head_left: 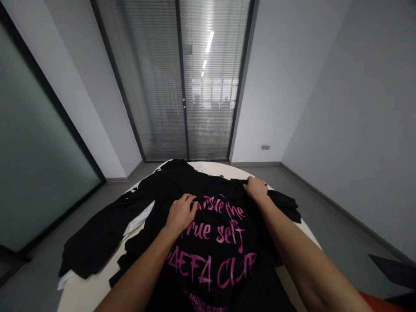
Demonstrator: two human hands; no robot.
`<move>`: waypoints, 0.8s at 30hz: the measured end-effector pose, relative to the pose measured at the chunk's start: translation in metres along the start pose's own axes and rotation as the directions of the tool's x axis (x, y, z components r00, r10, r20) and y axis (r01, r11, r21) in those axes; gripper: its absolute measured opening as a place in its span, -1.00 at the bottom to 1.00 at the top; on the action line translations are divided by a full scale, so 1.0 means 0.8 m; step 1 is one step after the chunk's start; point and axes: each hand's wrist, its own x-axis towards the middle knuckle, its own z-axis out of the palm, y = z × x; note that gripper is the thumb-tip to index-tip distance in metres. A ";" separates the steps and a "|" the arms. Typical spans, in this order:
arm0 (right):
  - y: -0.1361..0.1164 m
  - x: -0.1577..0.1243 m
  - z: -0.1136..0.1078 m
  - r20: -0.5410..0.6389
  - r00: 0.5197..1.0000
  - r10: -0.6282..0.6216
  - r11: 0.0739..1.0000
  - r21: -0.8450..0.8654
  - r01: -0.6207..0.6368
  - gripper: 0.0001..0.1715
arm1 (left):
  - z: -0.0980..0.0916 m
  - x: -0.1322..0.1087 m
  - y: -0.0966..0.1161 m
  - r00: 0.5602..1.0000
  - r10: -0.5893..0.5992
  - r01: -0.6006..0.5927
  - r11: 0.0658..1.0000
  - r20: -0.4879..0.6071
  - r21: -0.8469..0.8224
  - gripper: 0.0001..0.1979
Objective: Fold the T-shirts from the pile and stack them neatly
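Note:
A black shirt (211,268) with pink lettering lies spread over the table, its neckline toward the far edge. My left hand (182,212) rests on the left part of the chest, beside the lettering, with thumb and fingers apart. At the far right shoulder, my right hand (256,189) has its fingers closed on the fabric. One sleeve (284,203) sticks out to the right past that hand. The lower end of the shirt runs out of view at the bottom.
More black clothing (100,234) with white parts lies along the left of the round-edged pale table (224,168) and hangs over its side. A glass door with blinds (156,86) stands beyond. At the lower right are a dark object (393,268) and something orange (377,301).

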 end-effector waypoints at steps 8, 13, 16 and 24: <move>0.007 -0.009 -0.024 -0.211 0.965 -0.155 0.986 0.023 0.163 -0.63 | -0.023 0.111 -0.046 0.998 -0.005 0.020 0.962 -0.058 0.272 -0.49; 0.022 -0.018 -0.050 -0.180 0.974 -0.135 0.976 0.148 0.162 -0.62 | -0.026 0.169 -0.067 0.986 -0.113 0.076 0.960 0.125 0.269 -0.40; 0.029 -0.025 -0.063 -0.135 0.987 -0.086 0.961 0.250 0.117 -0.63 | -0.022 0.181 -0.069 0.976 -0.154 0.109 0.957 0.152 0.271 -0.39; 0.045 -0.051 -0.060 -0.176 0.983 -0.044 0.654 0.739 0.161 -0.57 | -0.028 0.179 -0.076 0.974 -0.140 0.088 0.959 0.180 0.271 -0.44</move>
